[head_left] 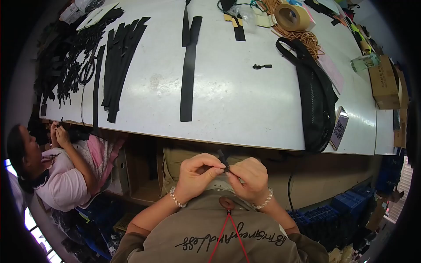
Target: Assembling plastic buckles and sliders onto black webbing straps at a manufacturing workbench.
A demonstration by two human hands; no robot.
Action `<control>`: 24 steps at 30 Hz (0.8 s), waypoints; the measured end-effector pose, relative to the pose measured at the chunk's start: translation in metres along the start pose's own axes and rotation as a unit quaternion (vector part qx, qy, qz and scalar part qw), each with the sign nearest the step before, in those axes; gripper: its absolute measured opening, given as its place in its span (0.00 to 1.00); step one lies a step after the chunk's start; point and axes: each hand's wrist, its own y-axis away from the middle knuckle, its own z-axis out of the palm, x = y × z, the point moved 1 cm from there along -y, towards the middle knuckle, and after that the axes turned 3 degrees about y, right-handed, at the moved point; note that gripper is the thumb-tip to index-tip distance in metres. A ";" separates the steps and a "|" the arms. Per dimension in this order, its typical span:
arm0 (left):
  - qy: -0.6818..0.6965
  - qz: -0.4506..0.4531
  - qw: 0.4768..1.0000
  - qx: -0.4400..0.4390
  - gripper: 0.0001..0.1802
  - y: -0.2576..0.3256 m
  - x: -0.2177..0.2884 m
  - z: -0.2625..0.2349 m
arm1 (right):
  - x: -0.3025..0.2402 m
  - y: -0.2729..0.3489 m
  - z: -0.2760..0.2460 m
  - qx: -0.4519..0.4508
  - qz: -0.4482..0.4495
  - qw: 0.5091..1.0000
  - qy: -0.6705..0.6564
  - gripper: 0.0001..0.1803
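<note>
A person's left hand (197, 173) and right hand (250, 177) are meeting in front of the body, just off the counter's near edge, fingertips pinching narrowly on a small black piece (222, 157) between them. The piece is looking slim and dark, one end sticking up past the fingers, the rest partly hiding behind them. At the right end of the counter (241, 105), a cardboard box (385, 83) is standing near a clear container (365, 63); the box's contents are not showing. Blue crates (351, 202) are sitting below at right, contents too dark to tell. Long black straps (115, 70) are lying at left.
</note>
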 end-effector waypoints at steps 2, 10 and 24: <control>0.012 -0.021 1.000 0.012 0.06 0.000 0.000 0.000 | 0.001 -0.001 0.001 0.010 0.024 0.998 -0.056 0.11; 0.038 -0.033 0.999 0.006 0.06 0.000 -0.004 0.005 | -0.007 0.001 -0.003 0.077 0.133 0.980 -0.123 0.12; -0.020 0.019 1.000 0.006 0.07 0.002 -0.003 0.004 | -0.010 -0.003 -0.003 0.071 0.080 0.992 -0.073 0.12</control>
